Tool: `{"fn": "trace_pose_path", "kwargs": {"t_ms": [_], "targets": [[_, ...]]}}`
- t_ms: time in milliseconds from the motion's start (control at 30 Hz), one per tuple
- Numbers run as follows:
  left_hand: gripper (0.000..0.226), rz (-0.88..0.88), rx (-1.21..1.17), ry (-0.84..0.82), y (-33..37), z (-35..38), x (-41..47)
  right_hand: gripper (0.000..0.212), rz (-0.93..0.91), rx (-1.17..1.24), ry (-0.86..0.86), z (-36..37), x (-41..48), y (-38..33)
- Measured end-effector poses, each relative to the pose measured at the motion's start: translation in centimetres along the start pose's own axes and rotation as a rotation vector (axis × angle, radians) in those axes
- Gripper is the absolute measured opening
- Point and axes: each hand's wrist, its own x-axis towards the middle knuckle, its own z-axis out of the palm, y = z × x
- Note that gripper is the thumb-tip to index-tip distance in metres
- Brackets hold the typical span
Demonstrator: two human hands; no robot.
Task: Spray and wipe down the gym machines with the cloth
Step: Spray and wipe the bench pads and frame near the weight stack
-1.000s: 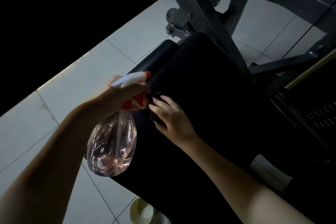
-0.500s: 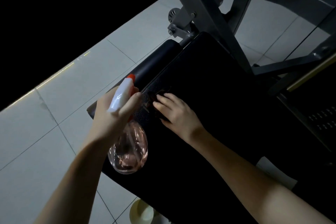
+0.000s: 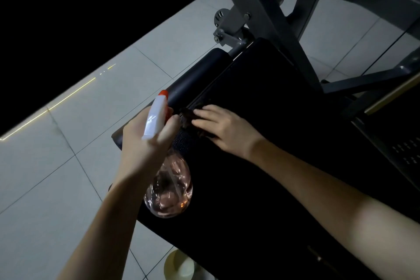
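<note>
My left hand (image 3: 145,143) grips the neck of a clear spray bottle (image 3: 169,191) with pinkish liquid, a white trigger head and an orange nozzle pointing up and away. My right hand (image 3: 223,129) lies with straight fingers on a dark cloth (image 3: 188,118), pressing it onto the black padded seat (image 3: 261,166) of the gym machine near the pad's left edge. Most of the cloth is hidden under the hand and hard to tell from the dark pad.
A black roller pad (image 3: 193,75) runs beside the seat on its left. The grey steel frame (image 3: 266,18) of the machine rises behind. Pale floor tiles (image 3: 56,177) lie to the left. A pale round object (image 3: 179,266) sits on the floor below the seat.
My left hand has swung the bottle from tilted sideways to upright and brought it over the seat's edge. My right hand with the cloth has stayed almost in place.
</note>
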Motion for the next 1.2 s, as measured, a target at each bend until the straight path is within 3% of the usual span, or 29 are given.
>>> {"fn": "trace_pose_path", "kwargs": {"t_ms": [133, 300, 333, 400, 500, 667, 733, 833, 900, 967, 1033, 1133, 1200], "targets": [[0.028, 0.000, 0.018, 0.012, -0.2, 0.3, 0.1, 0.051, 0.112, -0.075, 0.017, -1.3, 2.0, 3.6], [0.018, 0.021, 0.101, -0.010, 0.0, 0.4, 0.1, 0.043, 0.652, -0.012, 0.207, -3.0, 4.0, 5.2], [0.014, 0.025, 0.107, -0.013, 0.1, 0.4, 0.1, 0.045, 0.675, -0.003, 0.226, -2.5, 4.0, 4.3], [0.015, 0.041, 0.141, -0.036, 0.1, 0.3, 0.2, 0.048, 0.560, 0.022, 0.214, -1.6, 3.0, 2.4], [0.023, 0.106, 0.281, -0.075, 0.0, 0.1, 0.4, 0.048, 0.354, 0.062, 0.058, -2.2, -0.2, 1.9], [0.027, 0.097, 0.337, -0.132, -1.0, 0.1, 1.1, 0.051, 0.234, -0.020, -0.129, -5.1, -2.6, 5.9], [0.025, 0.099, 0.370, -0.122, -1.1, 0.5, 1.2, 0.049, 0.288, -0.039, -0.072, -5.1, -1.9, 7.0], [0.015, 0.032, 0.363, -0.072, -0.7, 1.4, 1.4, 0.046, 0.589, 0.042, 0.117, -3.9, 0.7, 5.7], [0.018, -0.050, 0.277, -0.048, -0.2, 2.1, 1.5, 0.045, 0.673, 0.086, 0.203, -2.6, 2.0, 4.0], [0.023, -0.085, 0.235, -0.028, 0.2, 2.6, 1.7, 0.048, 0.537, 0.115, 0.185, -2.0, 1.8, 2.9], [0.029, -0.072, 0.230, -0.024, 0.5, 3.1, 2.1, 0.051, 0.355, 0.127, 0.050, -2.4, 0.1, 2.8], [0.028, 0.007, 0.241, -0.067, 1.9, 4.0, 3.2, 0.050, 0.097, 0.059, -0.122, -3.6, -2.5, 3.9], [0.025, 0.064, 0.253, -0.078, 2.8, 4.9, 3.9, 0.052, 0.029, 0.015, -0.172, -4.2, -2.8, 5.5]]}}
